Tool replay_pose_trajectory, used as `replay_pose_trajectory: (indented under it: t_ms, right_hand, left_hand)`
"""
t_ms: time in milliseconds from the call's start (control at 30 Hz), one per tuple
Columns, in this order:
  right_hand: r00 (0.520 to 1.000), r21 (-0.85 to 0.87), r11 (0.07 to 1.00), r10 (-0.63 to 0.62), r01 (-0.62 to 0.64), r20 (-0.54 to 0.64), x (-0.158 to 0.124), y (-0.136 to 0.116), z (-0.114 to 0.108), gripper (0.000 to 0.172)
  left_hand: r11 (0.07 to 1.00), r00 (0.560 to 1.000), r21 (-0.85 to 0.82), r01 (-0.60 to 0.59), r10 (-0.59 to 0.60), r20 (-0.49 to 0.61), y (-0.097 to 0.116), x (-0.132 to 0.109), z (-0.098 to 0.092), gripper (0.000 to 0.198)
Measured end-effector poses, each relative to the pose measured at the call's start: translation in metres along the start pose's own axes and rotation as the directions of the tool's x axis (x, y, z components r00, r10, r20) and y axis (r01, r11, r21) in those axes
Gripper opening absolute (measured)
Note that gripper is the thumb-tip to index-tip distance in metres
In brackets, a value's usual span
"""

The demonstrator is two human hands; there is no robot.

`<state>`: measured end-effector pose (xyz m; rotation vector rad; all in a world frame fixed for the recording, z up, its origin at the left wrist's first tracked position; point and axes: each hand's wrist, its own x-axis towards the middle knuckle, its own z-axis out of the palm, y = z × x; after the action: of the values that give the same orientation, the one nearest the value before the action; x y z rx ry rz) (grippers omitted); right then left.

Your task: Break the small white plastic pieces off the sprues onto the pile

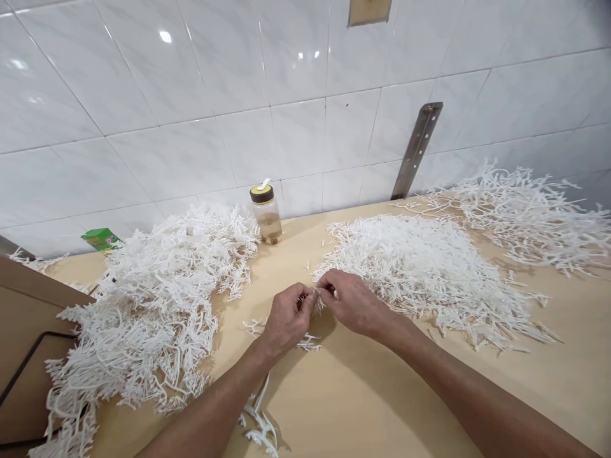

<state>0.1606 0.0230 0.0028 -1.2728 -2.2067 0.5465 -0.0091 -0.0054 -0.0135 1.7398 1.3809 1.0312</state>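
My left hand [287,316] and my right hand [353,303] meet above the middle of a light wooden table [363,394]. Their fingertips pinch together on a small white plastic piece [316,294], mostly hidden between them. A few loose white branched plastic pieces [305,342] lie on the table under my left hand. A big heap of white branched plastic sprues [153,305] fills the left side. A flatter pile of thin white plastic pieces [420,273] lies just right of my right hand.
A third white pile [529,213] spreads at the far right by the tiled wall. A small jar with a brown and yellow lid [266,214] stands at the wall. A green carton [101,239] sits far left. A cardboard box [28,343] lies at the left edge. A metal bracket [417,149] leans on the tiles.
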Motion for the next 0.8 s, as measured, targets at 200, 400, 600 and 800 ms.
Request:
replay_pose_trajectory:
  t_ms: [200, 400, 600, 800]
  right_hand:
    - [0.998, -0.293, 0.954, -0.069, 0.063, -0.011, 0.001, -0.003, 0.021, 0.016]
    - [0.969, -0.265, 0.955, 0.07, -0.134, -0.238, 0.01, 0.017, 0.01, 0.016]
    - [0.946, 0.041, 0.977, 0.211, -0.207, -0.245, 0.009, 0.022, -0.013, 0.013]
    - [0.989, 0.252, 0.96, 0.096, -0.123, 0.116, 0.004, 0.006, -0.015, 0.023]
  left_hand:
    - [0.985, 0.992, -0.127, 0.118, -0.112, 0.052, -0.004, 0.005, -0.004, 0.024]
    - [0.975, 0.99, -0.197, 0.099, -0.077, 0.117, -0.001, 0.001, -0.002, 0.026]
    - [0.982, 0.996, -0.165, 0.09, -0.085, 0.033, 0.001, 0.001, 0.0, 0.026]
    - [0.993, 0.999, -0.105, 0.046, -0.044, 0.014, -0.004, 0.001, 0.003, 0.023]
